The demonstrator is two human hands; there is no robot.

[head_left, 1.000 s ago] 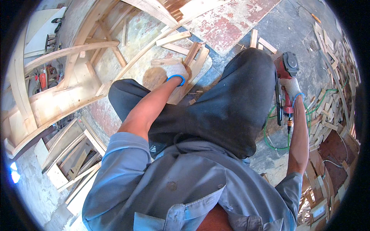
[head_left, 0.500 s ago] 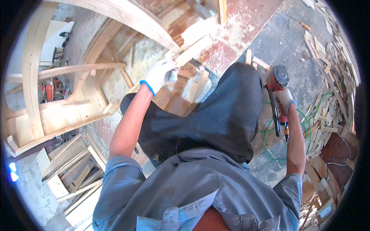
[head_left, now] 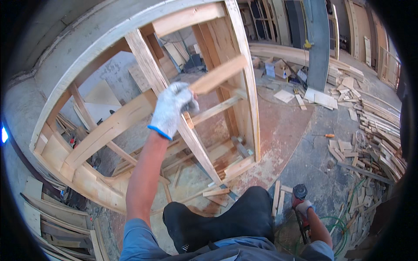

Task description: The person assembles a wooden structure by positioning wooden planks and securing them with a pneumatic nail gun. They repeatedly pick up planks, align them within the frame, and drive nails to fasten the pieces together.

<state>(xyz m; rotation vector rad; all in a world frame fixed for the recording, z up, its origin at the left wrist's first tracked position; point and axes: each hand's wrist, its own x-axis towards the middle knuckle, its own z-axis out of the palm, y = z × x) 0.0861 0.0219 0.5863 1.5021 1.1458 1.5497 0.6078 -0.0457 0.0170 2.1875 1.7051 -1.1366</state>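
- The person's left hand, in a pale glove with a blue cuff, was raised in front of a large curved wooden frame. Its fingers were curled closed around the near end of a short wooden strip.
- The strip slanted up and to the right, its far end overlapping the frame's right-hand upright in this view. Whether they touched could not be told. Holding it by one end seemed to leave most of its length free and easy to angle.
- The right hand, also gloved, was low beside the right knee, wrapped around the handle of a red and black nail gun. Whether a finger was on the trigger could not be seen.
- The tool was well apart from the frame, a position that probably kept its weight low and left the other arm room.
- A green hose lay in loops on the floor near the tool, perhaps as slack for it to move.
- Dark-trousered knees pointed toward the frame, which likely put its uprights within arm's reach.
- Offcuts were heaped at the far right; an orange-handled tool lay on the floor nearer the frame.
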